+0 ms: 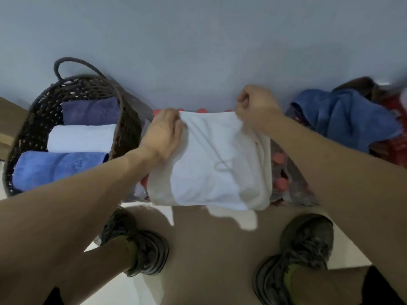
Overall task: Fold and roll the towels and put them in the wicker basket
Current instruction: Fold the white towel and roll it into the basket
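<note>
Both arms reach forward and down. Left hand [163,133] has fingers curled, pinching the far left corner of the white towel [209,164]. Right hand [253,104] is fisted on the far right corner, lifted slightly higher. Towel hangs between the hands, draped over a red-dotted cloth [284,172]. Wicker basket [127,128] sits left, just beside the left hand, holding three rolled towels: purple [92,112], white [81,137], blue [57,168]. Loose blue towel [343,117] lies far right.
</note>
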Motion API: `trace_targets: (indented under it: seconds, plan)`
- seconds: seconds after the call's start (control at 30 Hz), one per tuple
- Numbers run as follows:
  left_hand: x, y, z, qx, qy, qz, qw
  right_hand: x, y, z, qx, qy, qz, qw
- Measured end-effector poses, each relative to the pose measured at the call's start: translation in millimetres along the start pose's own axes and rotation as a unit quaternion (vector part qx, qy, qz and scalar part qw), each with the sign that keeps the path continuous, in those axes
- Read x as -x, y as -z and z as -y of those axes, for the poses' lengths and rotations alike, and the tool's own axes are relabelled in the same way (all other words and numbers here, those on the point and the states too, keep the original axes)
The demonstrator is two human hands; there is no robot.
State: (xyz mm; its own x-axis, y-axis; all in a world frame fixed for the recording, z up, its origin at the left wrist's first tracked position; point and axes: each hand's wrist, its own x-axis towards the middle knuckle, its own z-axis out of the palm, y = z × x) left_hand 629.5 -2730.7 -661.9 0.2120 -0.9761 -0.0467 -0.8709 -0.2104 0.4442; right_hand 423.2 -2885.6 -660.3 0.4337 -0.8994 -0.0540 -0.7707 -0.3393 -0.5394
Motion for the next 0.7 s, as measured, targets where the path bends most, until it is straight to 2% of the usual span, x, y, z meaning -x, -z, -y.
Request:
trace_targets:
  seconds: [0.07, 0.13, 0.23, 0.27, 0.37, 0.4, 0.5, 0.53, 0.63, 0.7]
  plan:
    - [2, -21, 7, -0.018, 0.013, 0.0, 1.0, 9, 9, -24, 0.049, -0.039, 0.039, 0.997]
    - [8, -37, 13, -0.061, 0.035, -0.008, 0.998, 19, 16, -42, 0.079, -0.044, 0.045, 0.995]
    - [8, -44, 16, -0.093, 0.041, -0.012, 0.995, 27, 20, -58, 0.019, -0.051, 0.038, 0.998]
    - [7, -44, 16, -0.096, 0.042, -0.015, 0.994, 28, 20, -60, 0.001, -0.047, 0.017, 0.999]
    - [8, -43, 12, -0.105, 0.052, -0.02, 0.993, 33, 20, -51, -0.056, -0.017, -0.111, 0.992]
    - [10, -43, 10, -0.108, 0.053, -0.022, 0.993, 34, 21, -46, -0.056, 0.0, -0.103, 0.993]
    - [11, -43, 7, -0.108, 0.055, -0.026, 0.992, 42, 21, -33, 0.061, 0.032, 0.105, 0.992]
    - [11, -42, 7, -0.108, 0.056, -0.027, 0.992, 46, 19, -33, 0.096, 0.045, 0.142, 0.984]
    - [11, -43, 7, -0.107, 0.057, -0.027, 0.992, 46, 15, -34, 0.096, 0.062, 0.097, 0.989]
    - [12, -43, 8, -0.105, 0.057, -0.027, 0.992, 42, 16, -37, 0.042, 0.009, 0.045, 0.998]
